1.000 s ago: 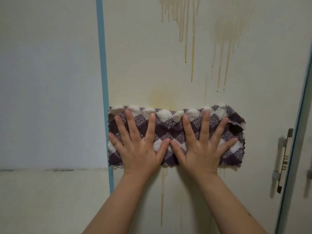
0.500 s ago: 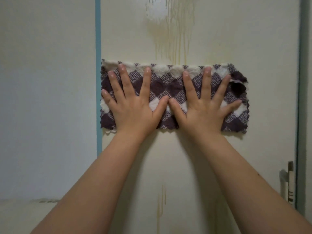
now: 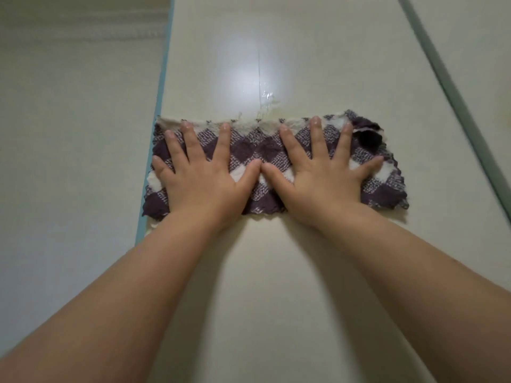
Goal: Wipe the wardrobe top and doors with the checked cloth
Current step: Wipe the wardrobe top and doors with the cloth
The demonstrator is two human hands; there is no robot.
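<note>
While a wet streak glistens just above, a person presses the checked cloth flat against the wardrobe door, left hand and right hand splayed open, gripping nothing, apparently to spread pressure across its width.

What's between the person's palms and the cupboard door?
The checked cloth, folded into a strip. In the head view both the left hand and the right hand press it flat against the wardrobe door.
</note>
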